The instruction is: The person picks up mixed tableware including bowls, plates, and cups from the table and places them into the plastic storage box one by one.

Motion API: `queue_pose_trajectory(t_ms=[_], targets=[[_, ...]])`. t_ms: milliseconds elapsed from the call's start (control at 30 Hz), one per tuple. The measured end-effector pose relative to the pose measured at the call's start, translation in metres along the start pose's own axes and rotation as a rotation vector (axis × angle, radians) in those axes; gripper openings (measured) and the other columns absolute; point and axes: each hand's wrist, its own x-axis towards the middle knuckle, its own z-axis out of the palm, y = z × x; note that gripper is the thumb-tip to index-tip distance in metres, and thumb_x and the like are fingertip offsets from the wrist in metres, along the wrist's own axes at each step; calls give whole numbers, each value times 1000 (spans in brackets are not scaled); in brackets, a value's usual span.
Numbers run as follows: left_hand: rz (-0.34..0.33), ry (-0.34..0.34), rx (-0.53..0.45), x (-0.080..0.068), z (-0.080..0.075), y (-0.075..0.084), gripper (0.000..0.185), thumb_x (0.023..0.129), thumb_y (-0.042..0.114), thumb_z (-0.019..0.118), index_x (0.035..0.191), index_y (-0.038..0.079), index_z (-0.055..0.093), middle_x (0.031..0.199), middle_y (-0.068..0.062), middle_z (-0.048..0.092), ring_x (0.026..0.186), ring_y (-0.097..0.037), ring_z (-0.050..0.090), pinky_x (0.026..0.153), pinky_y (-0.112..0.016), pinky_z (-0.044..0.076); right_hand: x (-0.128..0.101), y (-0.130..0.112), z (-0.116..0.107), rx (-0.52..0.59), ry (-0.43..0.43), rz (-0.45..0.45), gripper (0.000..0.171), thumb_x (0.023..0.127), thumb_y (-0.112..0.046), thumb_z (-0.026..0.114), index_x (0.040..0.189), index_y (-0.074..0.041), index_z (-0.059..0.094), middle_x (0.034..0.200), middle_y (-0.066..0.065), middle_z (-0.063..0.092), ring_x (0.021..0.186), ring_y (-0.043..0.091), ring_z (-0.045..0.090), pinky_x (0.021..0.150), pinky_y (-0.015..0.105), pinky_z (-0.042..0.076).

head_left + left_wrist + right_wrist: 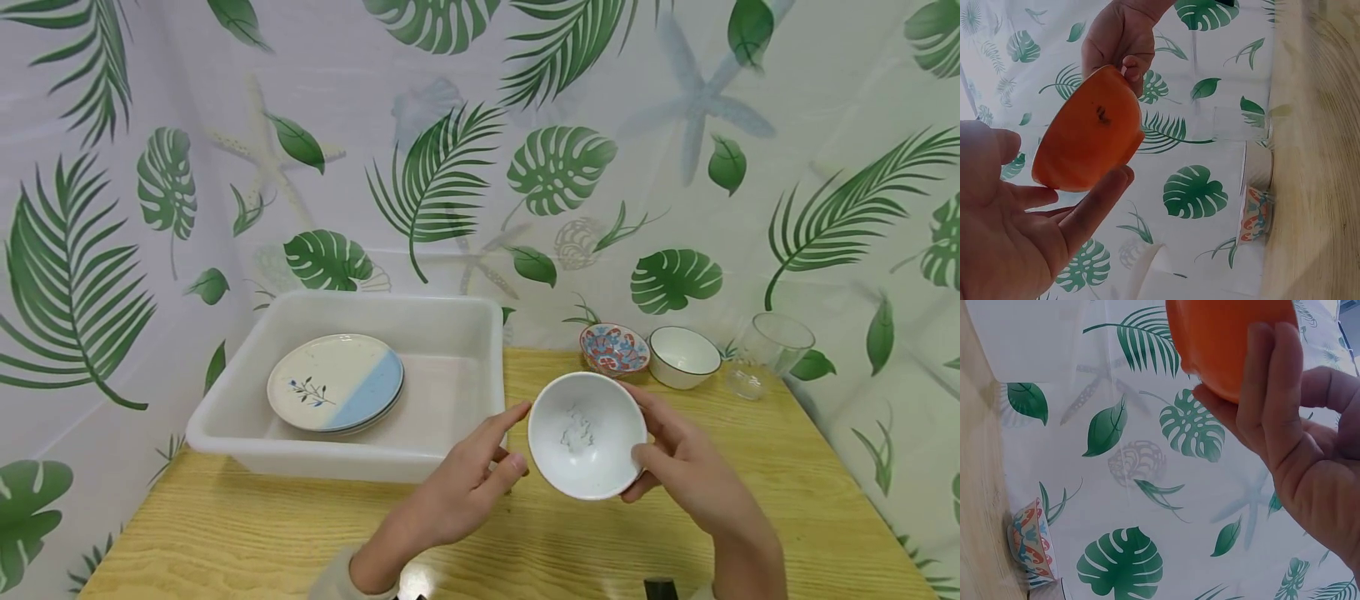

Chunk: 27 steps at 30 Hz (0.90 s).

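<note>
Holding a bowl [587, 435] just below the middle of the head view, I have my right hand [678, 467] curled round its right rim, thumb on the near edge and fingers behind. It is white inside with a faint grey mark at the bottom, and orange outside, as both wrist views show. A small dark speck sits on the orange wall in the left wrist view; it may be a mark or a chip, I cannot tell which. No writing or label is readable anywhere.

My left hand [457, 492] is loose and spread, index finger pointing at the bowl's left edge, just beside it and holding nothing.

Left of centre stands a white plastic tub [247, 398] with stacked plates [335, 383] inside, cream and pale blue with a small sprig painted on. Behind the bowl, at the back edge of the wooden table [225, 533], are a red-and-blue patterned bowl [613, 348], a white bowl with a dark rim [682, 357] and a clear glass [767, 350] tipped on its side. A leaf-printed curtain [480, 125] fills the background.
</note>
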Motion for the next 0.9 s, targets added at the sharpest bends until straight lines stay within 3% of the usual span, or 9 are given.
queue_pose_trajectory(t_ms=[167,333,533,633,900], targets=[[-12,-67,-125,-1,3,0,57,108,24,42,159,19,17,152,-7,40,91,-8,64,71,-26,58,0,-1,4,-26,-68,31,66,90,15,45,153,-1,30,136,31,44,77,29,68,51,43,58],[-29,-93,-253,-2,4,-2,57,107,18,43,157,18,17,150,-16,40,92,-11,67,73,-29,60,-1,1,5,-19,-92,14,66,89,16,44,152,-1,32,133,15,52,72,29,68,49,42,57],[-81,-52,-316,0,3,-1,56,104,12,48,154,15,23,145,-19,43,95,-14,69,77,-30,59,0,0,7,-13,-116,-12,65,92,15,45,153,-2,32,133,2,56,65,27,68,49,39,57],[-97,-28,-318,0,1,0,56,103,9,48,153,15,24,143,-17,44,94,-14,69,77,-31,60,1,-2,10,4,-124,-13,65,92,14,45,154,-2,30,134,6,54,62,27,67,49,39,57],[-119,-23,-294,-3,-13,0,53,102,7,44,152,11,27,141,-20,46,95,-18,70,76,-33,60,6,-5,23,41,-144,19,69,91,14,45,155,-2,26,143,34,37,60,30,67,50,43,58]])
